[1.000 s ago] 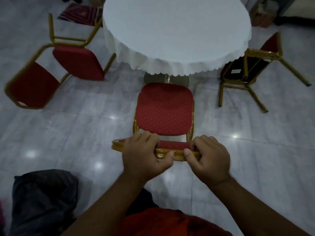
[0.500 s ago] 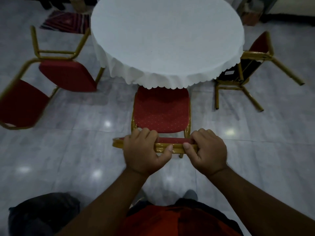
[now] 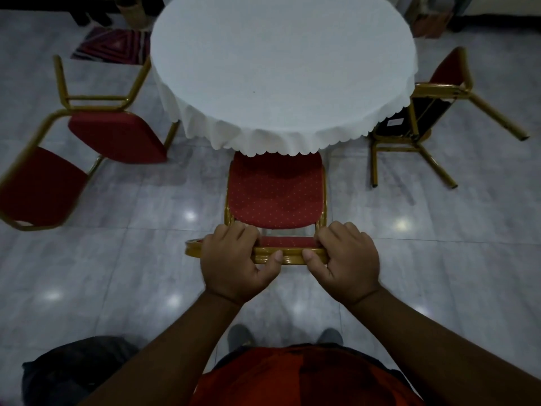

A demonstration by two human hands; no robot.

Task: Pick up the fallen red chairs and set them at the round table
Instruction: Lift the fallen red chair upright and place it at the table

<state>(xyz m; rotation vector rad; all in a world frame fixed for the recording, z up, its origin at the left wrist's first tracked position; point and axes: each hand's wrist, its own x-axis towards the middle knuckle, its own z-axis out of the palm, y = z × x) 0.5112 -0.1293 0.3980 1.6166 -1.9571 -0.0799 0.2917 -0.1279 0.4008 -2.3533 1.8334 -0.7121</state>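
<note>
An upright red chair point(image 3: 275, 194) with a gold frame stands in front of me, its seat front tucked under the white cloth of the round table point(image 3: 281, 71). My left hand point(image 3: 237, 259) and my right hand point(image 3: 345, 259) both grip the gold top rail of its backrest. A second red chair point(image 3: 117, 136) lies on its side on the floor at the left of the table. A third red chair point(image 3: 421, 112) lies tipped over at the right, its black underside facing me and its legs pointing outward.
The floor is glossy grey marble tile. A patterned red mat point(image 3: 114, 43) lies beyond the left chair. A dark bag or cloth point(image 3: 76, 370) sits at the bottom left near my feet. Boxes point(image 3: 430, 22) stand at the far right.
The upright chair has slid forward, so its seat front now sits under the tablecloth edge. I have stepped closer to the table with both hands still on the backrest.
</note>
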